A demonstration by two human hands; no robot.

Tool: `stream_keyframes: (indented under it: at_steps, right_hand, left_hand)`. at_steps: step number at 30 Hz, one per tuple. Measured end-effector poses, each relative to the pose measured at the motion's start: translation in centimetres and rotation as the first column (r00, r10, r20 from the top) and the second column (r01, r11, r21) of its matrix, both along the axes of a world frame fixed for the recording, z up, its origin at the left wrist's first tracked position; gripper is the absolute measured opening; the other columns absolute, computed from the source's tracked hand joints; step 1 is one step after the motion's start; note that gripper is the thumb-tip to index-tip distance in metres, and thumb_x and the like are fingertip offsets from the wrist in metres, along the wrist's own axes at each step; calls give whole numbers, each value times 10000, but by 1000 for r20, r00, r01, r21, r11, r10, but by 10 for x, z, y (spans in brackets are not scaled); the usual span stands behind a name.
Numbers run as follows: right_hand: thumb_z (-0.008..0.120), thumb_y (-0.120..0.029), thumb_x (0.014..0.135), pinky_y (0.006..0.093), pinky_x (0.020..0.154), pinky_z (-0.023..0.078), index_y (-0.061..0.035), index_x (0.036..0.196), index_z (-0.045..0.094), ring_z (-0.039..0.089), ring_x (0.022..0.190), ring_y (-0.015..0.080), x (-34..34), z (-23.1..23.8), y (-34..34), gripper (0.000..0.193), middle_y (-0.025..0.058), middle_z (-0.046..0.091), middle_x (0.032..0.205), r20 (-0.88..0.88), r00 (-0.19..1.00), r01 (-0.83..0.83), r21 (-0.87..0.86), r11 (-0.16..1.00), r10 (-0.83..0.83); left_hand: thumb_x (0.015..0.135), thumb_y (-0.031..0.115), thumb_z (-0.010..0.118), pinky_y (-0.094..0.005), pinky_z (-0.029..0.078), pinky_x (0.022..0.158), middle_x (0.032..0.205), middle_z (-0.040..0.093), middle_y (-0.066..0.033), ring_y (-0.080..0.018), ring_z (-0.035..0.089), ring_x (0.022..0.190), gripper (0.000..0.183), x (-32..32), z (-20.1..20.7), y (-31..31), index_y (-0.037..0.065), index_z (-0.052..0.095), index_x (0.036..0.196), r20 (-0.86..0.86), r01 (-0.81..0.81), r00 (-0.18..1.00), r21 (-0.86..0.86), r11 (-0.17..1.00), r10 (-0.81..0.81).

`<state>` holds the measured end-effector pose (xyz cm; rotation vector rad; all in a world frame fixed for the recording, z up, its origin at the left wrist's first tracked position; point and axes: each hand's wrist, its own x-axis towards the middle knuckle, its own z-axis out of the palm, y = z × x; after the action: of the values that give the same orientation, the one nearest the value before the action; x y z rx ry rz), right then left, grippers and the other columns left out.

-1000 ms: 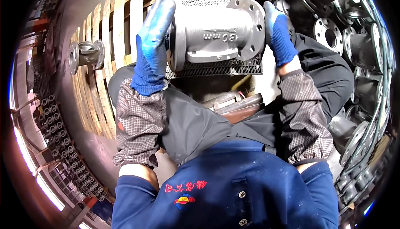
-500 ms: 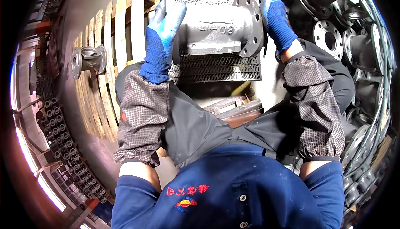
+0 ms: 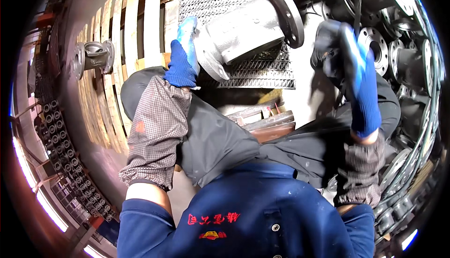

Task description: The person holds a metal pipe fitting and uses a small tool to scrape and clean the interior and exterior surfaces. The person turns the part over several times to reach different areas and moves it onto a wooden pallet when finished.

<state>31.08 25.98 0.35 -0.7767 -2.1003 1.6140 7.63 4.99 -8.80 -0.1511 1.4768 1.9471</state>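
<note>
A grey flanged valve body (image 3: 248, 26) lies tilted on the black ridged mat (image 3: 262, 75) in front of me, its right end farther away than its left. My left hand (image 3: 183, 54), in a blue glove, grips the near-left flange, fingers stretched along its side. My right hand (image 3: 360, 70), gloved the same way, is away from the casting, over my right knee. It is closed around a dark hand tool (image 3: 328, 47), smeared by motion, whose exact kind I cannot make out.
Dark flanged castings (image 3: 408, 61) are piled at the right, with hoses (image 3: 422, 140) along them. A wooden pallet (image 3: 133, 33) stands at the left, bearing another valve body (image 3: 96, 56). Bars (image 3: 269, 122) lie between my legs. Rows of castings (image 3: 70, 159) stand far left.
The valve body has turned, its right end swinging away from me and its left end toward me. My right hand has left its flange, moved right and nearer, and taken up the dark tool.
</note>
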Motion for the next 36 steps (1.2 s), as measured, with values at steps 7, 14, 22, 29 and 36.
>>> stream_keyframes:
  at_steps: [7,14,22,29,36]
  right_hand:
    - [416,-93,928,177,533,404,47,1205,536,485,553,49,48,-22,-94,334,100,663,927,216,976,108,-340,934,-34]
    - [438,97,875,249,738,491,5,1305,475,604,841,134,32,-40,-86,441,136,625,1093,119,993,-11,16,1000,9]
    - [488,108,771,300,826,477,-75,1234,567,618,953,290,-25,-39,-77,505,165,616,1118,252,965,-213,589,780,74]
    - [521,79,744,331,776,496,-114,1243,565,618,896,275,-44,-42,-88,537,136,637,1026,509,861,-361,630,688,-15]
    - [540,9,751,393,711,510,-148,1353,422,601,823,335,-45,-42,-82,632,148,614,1018,668,742,-501,613,611,-61]
  left_hand:
    - [917,310,535,-329,443,926,1096,571,-90,-193,556,1031,419,26,12,2,19,510,1217,-121,-42,992,-8,999,41]
    - [943,345,503,-306,446,906,1082,574,-86,-188,559,1000,436,41,6,0,3,504,1213,-75,-2,997,-93,996,-5]
    - [945,378,497,-296,449,874,1052,582,-71,-163,558,970,445,45,12,-1,5,512,1187,-78,5,997,-185,983,-19]
    - [898,326,502,-295,428,611,788,496,-47,-133,480,671,442,43,6,-3,5,439,1195,-162,-74,986,-209,975,40]
    - [895,339,496,-295,427,614,790,500,-54,-136,483,678,450,46,7,3,0,444,1187,-170,-26,985,-187,982,-6]
